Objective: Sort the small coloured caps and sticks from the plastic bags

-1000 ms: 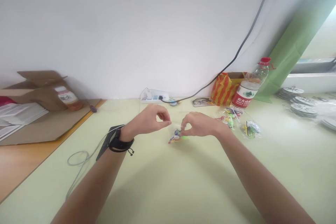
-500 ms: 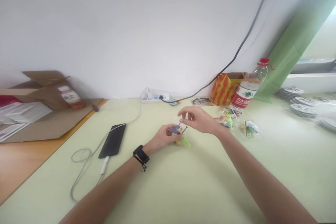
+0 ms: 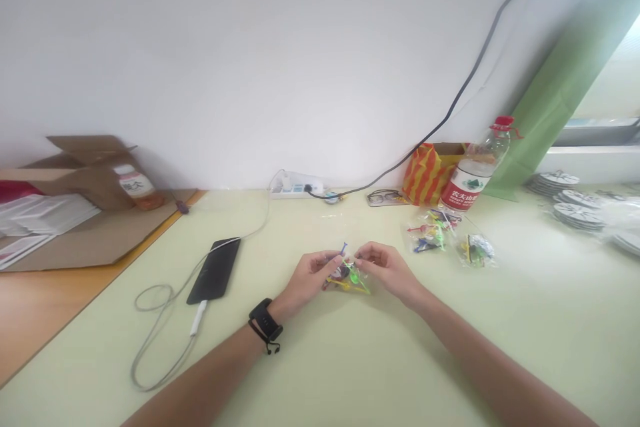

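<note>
A small bunch of colourful plastic pieces [image 3: 353, 277], with blue, green, yellow and dark parts, is held low over the pale green table [image 3: 320, 367]. My left hand [image 3: 316, 275] is closed on its left side, thumb on top, and a blue stick pokes up beside the thumb. On the right side, my right hand [image 3: 385, 268] has its fingers pinched together at the edge of the bunch; what lies between the fingertips is too small to make out. A black watch [image 3: 266, 320] is on my left wrist.
A phone [image 3: 214, 270] with a white cable lies left. Bagged colourful pieces [image 3: 433, 232], another small bag [image 3: 476, 250], a large bottle [image 3: 470, 173] and a striped bag [image 3: 425, 173] stand or lie right. Discs [image 3: 579, 213] are stacked far right; a power strip [image 3: 295, 187] sits by the wall.
My right hand has come down from above and now pinches at the bunch's right side. My left hand has shifted slightly down and left, and the bunch sits slightly lower between both hands.
</note>
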`<state>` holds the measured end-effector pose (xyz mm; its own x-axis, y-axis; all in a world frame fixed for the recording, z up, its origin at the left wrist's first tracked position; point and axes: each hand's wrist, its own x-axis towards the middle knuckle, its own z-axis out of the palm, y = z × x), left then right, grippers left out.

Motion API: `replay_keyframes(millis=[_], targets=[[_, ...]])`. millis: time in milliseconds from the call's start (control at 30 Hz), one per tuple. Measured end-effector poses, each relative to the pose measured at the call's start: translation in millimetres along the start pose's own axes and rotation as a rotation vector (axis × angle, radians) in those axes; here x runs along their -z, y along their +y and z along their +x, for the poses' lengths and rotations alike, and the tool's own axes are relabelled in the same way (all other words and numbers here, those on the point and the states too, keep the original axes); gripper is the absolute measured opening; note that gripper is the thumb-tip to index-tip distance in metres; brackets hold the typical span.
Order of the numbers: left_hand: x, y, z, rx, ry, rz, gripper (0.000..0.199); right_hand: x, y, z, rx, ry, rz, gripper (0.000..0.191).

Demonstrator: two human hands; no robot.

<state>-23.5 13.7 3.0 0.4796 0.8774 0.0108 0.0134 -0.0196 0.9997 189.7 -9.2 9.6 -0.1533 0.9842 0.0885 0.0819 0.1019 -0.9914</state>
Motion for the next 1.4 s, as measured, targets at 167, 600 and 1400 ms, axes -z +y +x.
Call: replay_keyframes(millis=[167,600,1400], targets=[[-4.6,2.0,-4.4,-0.019,-0.080,0.047,0.047,-4.9,-4.2,-3.7,-0.047,0.027,0.106,0.045],[-12.4,-0.6,-4.7,-0.119,0.080,0.058,0.028,-28.4,1.2,-7.5,-0.149,0.112,0.323,0.015],[12.0,-6.9,6.2,-0.006,0.159,-0.001,0.031,0.6,15.8,2.8,-0.048,0.195,0.220,0.042]])
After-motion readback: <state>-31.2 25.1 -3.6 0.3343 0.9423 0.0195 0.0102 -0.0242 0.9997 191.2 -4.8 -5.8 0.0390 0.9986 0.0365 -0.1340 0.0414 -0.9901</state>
